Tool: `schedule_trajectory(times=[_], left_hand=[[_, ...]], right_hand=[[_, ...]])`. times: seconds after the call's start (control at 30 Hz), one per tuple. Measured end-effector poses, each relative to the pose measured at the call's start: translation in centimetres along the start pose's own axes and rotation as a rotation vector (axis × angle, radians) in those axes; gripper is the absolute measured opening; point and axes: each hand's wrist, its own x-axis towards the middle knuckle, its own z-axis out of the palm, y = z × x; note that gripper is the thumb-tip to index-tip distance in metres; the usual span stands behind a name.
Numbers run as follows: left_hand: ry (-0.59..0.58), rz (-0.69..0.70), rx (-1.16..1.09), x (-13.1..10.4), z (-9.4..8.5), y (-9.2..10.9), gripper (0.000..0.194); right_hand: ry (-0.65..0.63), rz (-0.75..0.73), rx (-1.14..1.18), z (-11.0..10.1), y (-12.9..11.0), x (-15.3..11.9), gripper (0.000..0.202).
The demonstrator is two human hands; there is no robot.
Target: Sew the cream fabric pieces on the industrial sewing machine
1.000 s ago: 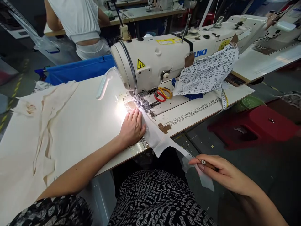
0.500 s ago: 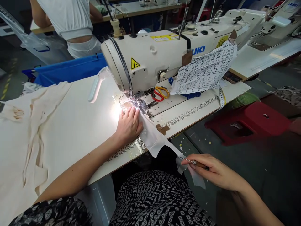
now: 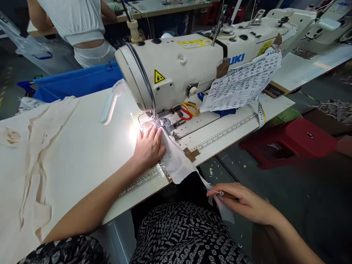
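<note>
My left hand [image 3: 149, 147] lies flat on the white fabric [image 3: 176, 157] beside the lit needle area of the sewing machine [image 3: 170, 69]. Its fingers are stretched out and press the cloth down close to the presser foot, which they partly hide. From there the fabric runs over the table's front edge and down above my lap. Near its lower end, my right hand [image 3: 244, 201] is closed around the wooden handle of an awl [image 3: 221, 193], whose thin metal tip points left. Fabric passes by these fingers; whether they also pinch it I cannot tell.
Scissors [image 3: 188, 111] with red and yellow handles lie under the machine arm. A handwritten sheet [image 3: 242, 82] hangs on the machine. Cream fabric pieces [image 3: 41, 146] cover the table's left side. A red stool [image 3: 291, 143] stands right; a person [image 3: 79, 29] is beyond.
My right hand with the awl has shifted slightly left, along with the hanging fabric end. My left hand keeps its place by the needle. The whole view has turned a little.
</note>
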Motion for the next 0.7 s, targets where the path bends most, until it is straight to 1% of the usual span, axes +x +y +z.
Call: schedule_trajectory(times=[0.07,0.17,0.33,0.47,0.6,0.7], left_hand=[[0.007,-0.005,0.002,0.0,0.0,-0.2,0.062],[0.057,0.000,-0.003,-0.3,-0.2,-0.3,0.057],[0.152,0.085,-0.052,-1.3,-0.6,0.6,0.045],[0.211,0.112,-0.055,-1.6,-0.2,1.2,0.040],[0.223,0.116,-0.051,-1.5,0.2,1.2,0.041],[0.217,0.125,-0.047,-1.5,0.1,1.1,0.042]], right_hand=[[-0.003,0.005,0.001,0.1,-0.1,0.1,0.040],[-0.003,0.012,0.003,0.2,-0.3,0.3,0.043],[0.024,-0.003,0.001,0.2,-0.3,0.4,0.042],[0.031,0.003,0.029,0.3,-0.1,0.3,0.044],[0.060,-0.019,0.049,0.5,0.0,0.7,0.048],[0.062,-0.025,0.108,0.6,-0.1,1.2,0.049]])
